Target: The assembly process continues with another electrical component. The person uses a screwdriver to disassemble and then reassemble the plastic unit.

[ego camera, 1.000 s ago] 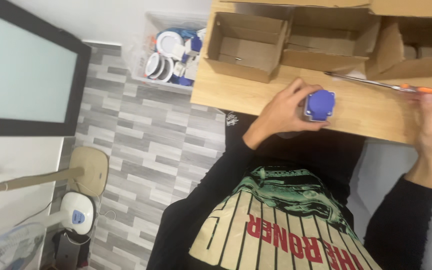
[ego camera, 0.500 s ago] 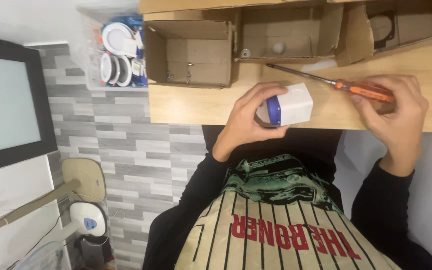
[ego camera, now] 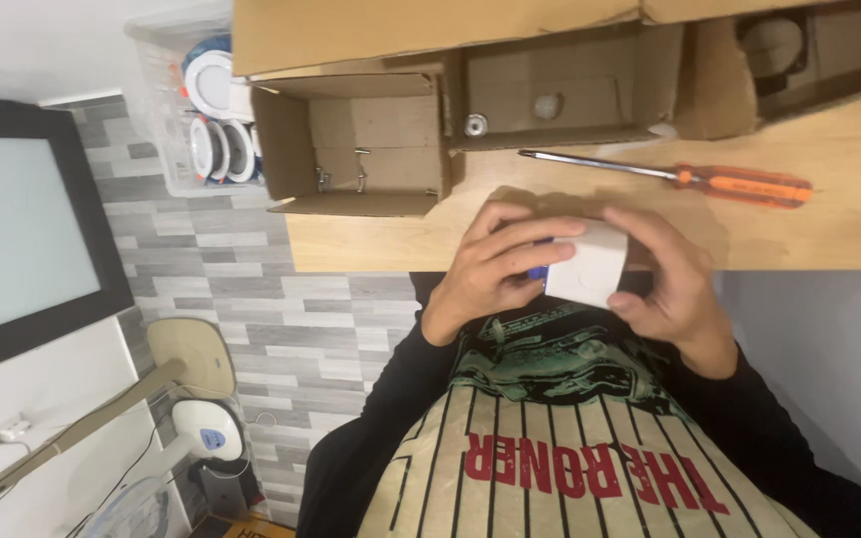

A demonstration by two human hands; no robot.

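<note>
- Left hand: fingers curled over the white block, gripping its blue side.
- Right hand: fingers wrapped round the block's other side, thumb beneath.
- Screwdriver lies on the table, just beyond the fingertips.
- Open box sits past the left fingers.

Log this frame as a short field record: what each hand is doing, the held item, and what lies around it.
left hand: left hand wraps one side of the white box, fingers curled over its top
right hand: right hand grips the opposite side
held item: small white box with a blue part showing, held at the table edge
table: wooden table
tool: orange-handled screwdriver lying on the table, untouched
behind: open cardboard boxes
floor side: clear bin of white round fixtures
</note>
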